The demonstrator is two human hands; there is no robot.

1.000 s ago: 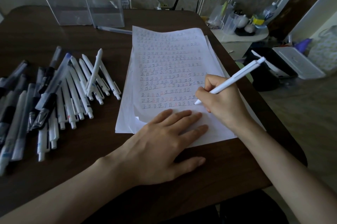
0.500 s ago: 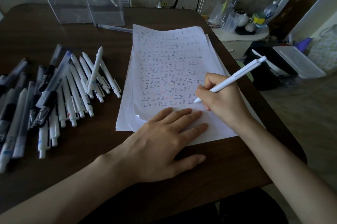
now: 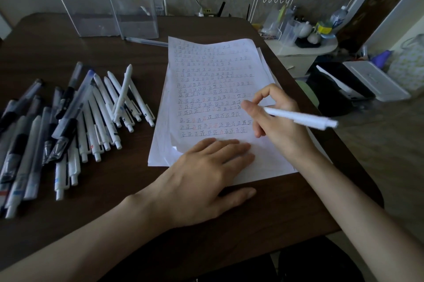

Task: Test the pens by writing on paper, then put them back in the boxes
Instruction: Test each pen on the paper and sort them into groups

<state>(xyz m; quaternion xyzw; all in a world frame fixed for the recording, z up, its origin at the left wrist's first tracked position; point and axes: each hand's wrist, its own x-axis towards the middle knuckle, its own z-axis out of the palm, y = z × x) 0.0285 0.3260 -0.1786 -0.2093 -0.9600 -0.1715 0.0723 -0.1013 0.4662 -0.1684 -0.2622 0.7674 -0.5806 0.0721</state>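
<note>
Dark table [image 3: 103, 178], blurred white pen [image 3: 300, 119] in right hand [image 3: 281, 131]

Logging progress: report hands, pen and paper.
Left hand flat on paper. Right hand grips white pen, near level over the sheet. Loose pens left of paper; nothing blocking.

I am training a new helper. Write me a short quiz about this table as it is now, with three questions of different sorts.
1. True or false: the left hand lies flat on the paper.
2. Who holds the white pen? A the left hand, B the right hand, C nobody.
3. Fill in: the loose pens lie to the ___ of the paper.
Key: 1 true; 2 B; 3 left.
</note>
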